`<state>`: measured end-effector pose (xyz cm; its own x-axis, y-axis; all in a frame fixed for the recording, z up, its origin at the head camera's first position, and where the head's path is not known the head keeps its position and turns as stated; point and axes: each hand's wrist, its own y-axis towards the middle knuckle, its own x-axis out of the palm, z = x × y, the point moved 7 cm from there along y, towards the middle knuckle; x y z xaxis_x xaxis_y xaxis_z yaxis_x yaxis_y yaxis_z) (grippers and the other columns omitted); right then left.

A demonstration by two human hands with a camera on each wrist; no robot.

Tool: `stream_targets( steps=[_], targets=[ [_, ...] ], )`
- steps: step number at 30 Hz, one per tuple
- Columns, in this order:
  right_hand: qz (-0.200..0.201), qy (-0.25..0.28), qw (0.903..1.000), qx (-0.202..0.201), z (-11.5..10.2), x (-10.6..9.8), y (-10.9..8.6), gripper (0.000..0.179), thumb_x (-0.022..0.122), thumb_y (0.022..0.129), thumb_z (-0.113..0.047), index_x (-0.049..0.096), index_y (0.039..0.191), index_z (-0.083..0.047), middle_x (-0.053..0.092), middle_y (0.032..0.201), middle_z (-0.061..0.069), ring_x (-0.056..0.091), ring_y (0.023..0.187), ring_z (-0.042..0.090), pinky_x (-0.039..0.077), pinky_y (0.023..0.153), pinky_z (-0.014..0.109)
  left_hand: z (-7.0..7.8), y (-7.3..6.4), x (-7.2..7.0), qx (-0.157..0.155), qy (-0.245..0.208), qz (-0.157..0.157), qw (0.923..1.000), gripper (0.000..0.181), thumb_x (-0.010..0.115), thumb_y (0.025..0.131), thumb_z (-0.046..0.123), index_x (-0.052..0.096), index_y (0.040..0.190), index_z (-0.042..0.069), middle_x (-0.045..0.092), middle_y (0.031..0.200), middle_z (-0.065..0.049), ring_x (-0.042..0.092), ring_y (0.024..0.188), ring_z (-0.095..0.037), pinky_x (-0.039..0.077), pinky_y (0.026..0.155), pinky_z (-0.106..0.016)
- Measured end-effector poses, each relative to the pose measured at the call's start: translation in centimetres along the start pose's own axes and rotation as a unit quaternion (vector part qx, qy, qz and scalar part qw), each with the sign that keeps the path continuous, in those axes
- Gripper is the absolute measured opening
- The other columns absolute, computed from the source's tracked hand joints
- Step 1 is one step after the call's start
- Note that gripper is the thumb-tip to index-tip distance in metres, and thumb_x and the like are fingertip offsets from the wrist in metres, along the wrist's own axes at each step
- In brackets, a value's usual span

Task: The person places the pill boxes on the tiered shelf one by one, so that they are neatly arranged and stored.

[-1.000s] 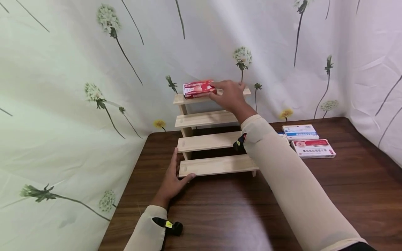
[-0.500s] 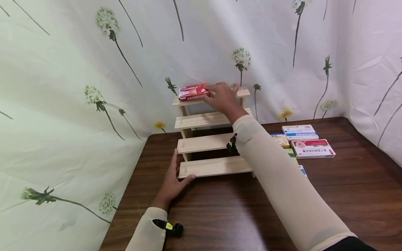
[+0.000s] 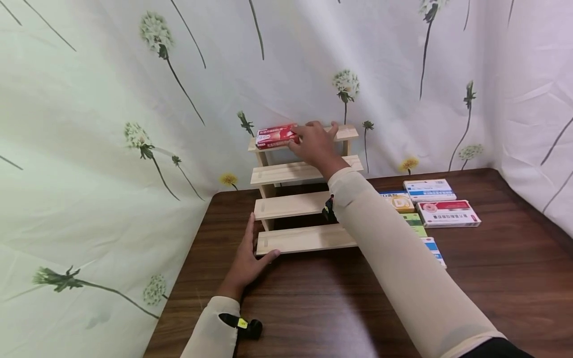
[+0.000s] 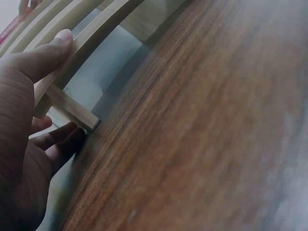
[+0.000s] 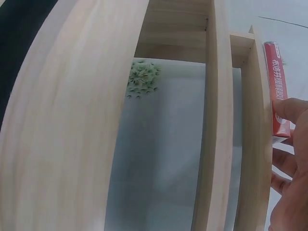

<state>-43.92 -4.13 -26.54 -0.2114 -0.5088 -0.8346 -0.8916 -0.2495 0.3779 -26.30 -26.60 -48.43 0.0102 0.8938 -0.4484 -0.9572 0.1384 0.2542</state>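
Note:
A red medicine box (image 3: 276, 136) lies at the left end of the top tier of a stepped wooden display rack (image 3: 309, 238). My right hand (image 3: 315, 144) pinches the right end of this box; in the right wrist view the thumb presses on the front of the box (image 5: 275, 77). At the rack's lower left corner, my left hand (image 3: 245, 261) holds on with the thumb on the front edge of the bottom tier and the fingers along the side. The left wrist view has the left hand's fingers (image 4: 62, 139) around the rack's leg (image 4: 72, 109).
Right of the rack, several medicine boxes lie on the dark wooden table (image 3: 506, 278): a blue and white box (image 3: 429, 190), a red and white one (image 3: 448, 214), an orange one (image 3: 400, 201) and a green one (image 3: 415, 223). The forearm partly covers some. A flowered cloth (image 3: 286, 64) hangs behind.
My right hand has shifted left with the red box, which slid along the top tier to its left end. My left hand has kept its place on the rack.

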Motion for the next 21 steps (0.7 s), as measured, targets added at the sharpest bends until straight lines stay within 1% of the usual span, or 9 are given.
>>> stream_targets(
  steps=[4, 7, 11, 13, 15, 18, 19, 20, 21],
  targets=[
    [0.01, -0.003, 0.9999, -0.007, -0.17, 0.12, -0.1, 0.05, 0.064, 0.109, -0.048, 0.064, 0.155, -0.029, 0.078, 0.136, 0.002, 0.044, 0.157, 0.028, 0.005, 0.128, 0.078, 0.0, -0.02, 0.08, 0.001, -0.002, 0.0, 1.0, 0.123, 0.088, 0.096, 0.025, -0.004, 0.176, 0.042, 0.027, 0.179, -0.02, 0.049, 0.155, -0.043, 0.047, 0.116, -0.061],
    [0.016, -0.005, 0.9998, -0.01, -0.27, 0.1, -0.11, 0.051, 0.064, 0.109, -0.048, 0.064, 0.156, -0.028, 0.077, 0.138, 0.003, 0.043, 0.158, 0.028, 0.006, 0.128, 0.078, 0.03, -0.02, 0.1, 0.003, -0.004, 0.0, 1.0, 0.122, 0.088, 0.096, 0.024, -0.004, 0.176, 0.042, 0.027, 0.179, -0.02, 0.048, 0.155, -0.043, 0.047, 0.117, -0.061],
    [0.013, -0.008, 0.9998, -0.011, -0.36, 0.16, -0.1, 0.052, 0.064, 0.109, -0.048, 0.063, 0.156, -0.026, 0.075, 0.142, 0.005, 0.044, 0.157, 0.029, 0.006, 0.128, 0.077, -0.04, -0.04, 0.07, 0.004, -0.003, 0.001, 1.0, 0.123, 0.088, 0.096, 0.023, -0.004, 0.176, 0.042, 0.027, 0.179, -0.02, 0.048, 0.155, -0.043, 0.047, 0.117, -0.061],
    [0.012, -0.007, 0.9998, -0.012, -0.38, 0.2, -0.06, 0.052, 0.064, 0.108, -0.049, 0.065, 0.154, -0.024, 0.076, 0.139, 0.005, 0.044, 0.157, 0.029, 0.005, 0.128, 0.077, -0.08, -0.04, 0.07, 0.003, -0.002, 0.001, 1.0, 0.123, 0.088, 0.096, 0.024, -0.004, 0.176, 0.042, 0.026, 0.18, -0.019, 0.047, 0.156, -0.042, 0.046, 0.118, -0.061],
    [0.012, -0.005, 0.9999, -0.011, -0.3, 0.26, 0.0, 0.048, 0.064, 0.108, -0.05, 0.069, 0.146, -0.022, 0.079, 0.131, 0.004, 0.045, 0.156, 0.029, 0.005, 0.128, 0.076, -0.15, -0.03, 0.06, 0.003, 0.0, 0.002, 1.0, 0.123, 0.088, 0.096, 0.025, -0.004, 0.175, 0.042, 0.025, 0.18, -0.018, 0.046, 0.157, -0.042, 0.046, 0.118, -0.061],
    [0.008, -0.007, 0.9999, -0.011, -0.03, 0.29, 0.06, 0.047, 0.063, 0.108, -0.054, 0.071, 0.139, -0.021, 0.081, 0.122, 0.002, 0.046, 0.155, 0.029, 0.004, 0.128, 0.077, -0.18, -0.06, 0.06, 0.003, 0.0, 0.001, 1.0, 0.123, 0.088, 0.096, 0.025, -0.004, 0.175, 0.043, 0.026, 0.18, -0.018, 0.047, 0.156, -0.041, 0.046, 0.118, -0.061],
    [0.006, -0.009, 0.9999, -0.011, 0.09, 0.26, 0.04, 0.048, 0.063, 0.108, -0.056, 0.07, 0.139, -0.02, 0.081, 0.121, 0.002, 0.046, 0.155, 0.029, 0.004, 0.128, 0.077, -0.19, -0.07, 0.06, 0.004, 0.0, 0.001, 1.0, 0.123, 0.088, 0.096, 0.025, -0.004, 0.175, 0.043, 0.028, 0.179, -0.018, 0.048, 0.155, -0.041, 0.046, 0.117, -0.061],
    [0.006, -0.013, 0.9998, -0.011, 0.24, 0.17, -0.01, 0.051, 0.063, 0.107, -0.058, 0.069, 0.141, -0.02, 0.081, 0.124, 0.003, 0.046, 0.155, 0.03, 0.005, 0.128, 0.077, -0.22, -0.09, 0.06, 0.004, 0.001, 0.001, 1.0, 0.123, 0.088, 0.096, 0.025, -0.004, 0.175, 0.043, 0.029, 0.178, -0.018, 0.049, 0.155, -0.041, 0.047, 0.117, -0.061],
    [0.006, -0.016, 0.9998, -0.01, 0.39, 0.04, -0.08, 0.056, 0.063, 0.107, -0.059, 0.067, 0.147, -0.02, 0.079, 0.13, 0.004, 0.046, 0.155, 0.03, 0.006, 0.128, 0.077, -0.24, -0.11, 0.07, 0.004, 0.001, 0.001, 1.0, 0.123, 0.088, 0.096, 0.025, -0.004, 0.175, 0.043, 0.03, 0.177, -0.019, 0.05, 0.154, -0.041, 0.047, 0.117, -0.061]
  ],
)
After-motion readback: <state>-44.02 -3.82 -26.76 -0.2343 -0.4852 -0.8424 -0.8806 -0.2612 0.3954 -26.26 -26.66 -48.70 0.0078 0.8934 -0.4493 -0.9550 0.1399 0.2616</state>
